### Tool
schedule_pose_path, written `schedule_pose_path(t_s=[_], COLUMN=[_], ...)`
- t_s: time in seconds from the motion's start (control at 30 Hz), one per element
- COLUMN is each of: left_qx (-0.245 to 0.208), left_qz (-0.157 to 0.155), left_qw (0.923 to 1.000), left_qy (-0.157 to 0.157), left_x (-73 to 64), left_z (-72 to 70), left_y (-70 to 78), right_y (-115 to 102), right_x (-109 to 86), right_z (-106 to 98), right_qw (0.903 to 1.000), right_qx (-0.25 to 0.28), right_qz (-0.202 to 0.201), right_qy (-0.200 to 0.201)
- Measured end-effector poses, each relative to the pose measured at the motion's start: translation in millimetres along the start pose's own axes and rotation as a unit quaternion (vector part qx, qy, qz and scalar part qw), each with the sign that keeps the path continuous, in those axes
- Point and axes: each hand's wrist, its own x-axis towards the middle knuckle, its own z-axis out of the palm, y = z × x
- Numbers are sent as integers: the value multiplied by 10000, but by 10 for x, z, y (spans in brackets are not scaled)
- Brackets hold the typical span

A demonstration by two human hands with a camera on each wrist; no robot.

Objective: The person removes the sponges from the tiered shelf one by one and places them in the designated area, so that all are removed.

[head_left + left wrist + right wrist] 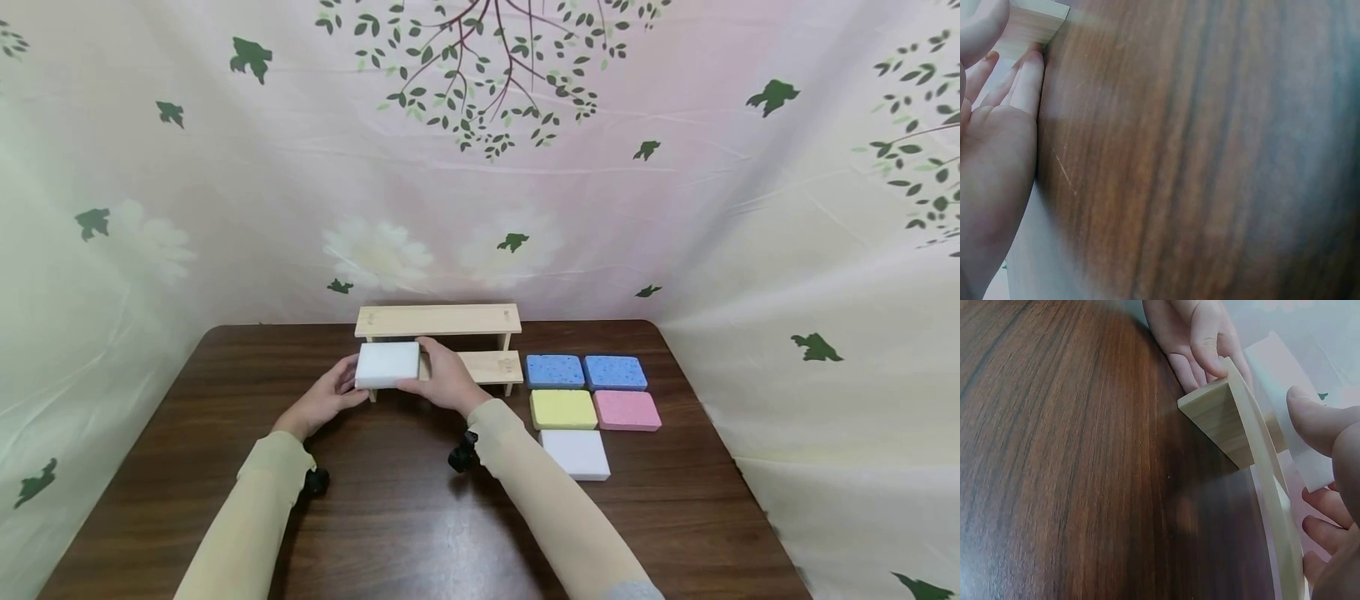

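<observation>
My right hand pinches a white sponge block by its right end, thumb on the near side. The block is over the left end of the lower step of a pale wooden two-tier stand; whether it bears on the board is unclear. My left hand is at the stand's left end, its fingers fairly straight. In the right wrist view the left thumb appears to touch the board's corner, with the other fingers beside the stand's leg. The left wrist view shows the left palm beside the tabletop.
Right of the stand lie two blue sponges, a yellow sponge, a pink sponge and another white sponge block. The brown wooden table meets a patterned cloth backdrop behind the stand.
</observation>
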Motion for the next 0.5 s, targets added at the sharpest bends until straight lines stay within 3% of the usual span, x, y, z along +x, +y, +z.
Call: schedule_pose_path(t_s=[0.5], left_qx=[90], left_qz=[21], left_qw=[10000], left_qy=[-30], left_x=[-44], left_z=[22], left_y=[28], right_y=[3], right_x=[-135], right_z=[-112], right_qw=[9998], right_qx=[141], right_qz=[-151], right_qy=[59])
